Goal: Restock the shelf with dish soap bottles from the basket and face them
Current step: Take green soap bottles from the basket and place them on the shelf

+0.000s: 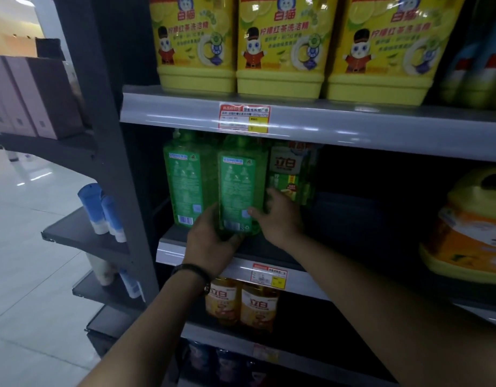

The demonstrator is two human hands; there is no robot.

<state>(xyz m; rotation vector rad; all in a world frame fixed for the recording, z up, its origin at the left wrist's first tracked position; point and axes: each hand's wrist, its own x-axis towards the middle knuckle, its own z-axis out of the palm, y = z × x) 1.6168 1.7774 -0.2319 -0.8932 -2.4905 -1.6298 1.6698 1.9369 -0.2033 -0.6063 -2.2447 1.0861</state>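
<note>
Both hands on middle green bottle (pixel 240 188) at shelf (pixel 269 268) edge: left hand (pixel 210 241) fingers wrapped round base, right hand (pixel 280 219) fingers pressed on side. Back label faces out.

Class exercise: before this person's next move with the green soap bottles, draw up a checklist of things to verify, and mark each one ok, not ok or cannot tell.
1. Both hands on the middle green bottle: left hand at its base, right hand at its side: ok.
2. Middle bottle faced: back label with barcode shows: not ok.
3. Left green bottle faced: back label too: not ok.
4. Right green bottle faced: front label shows: ok.
5. Free shelf space to the right: ok.
6. Basket stock: out of view: cannot tell.
</note>
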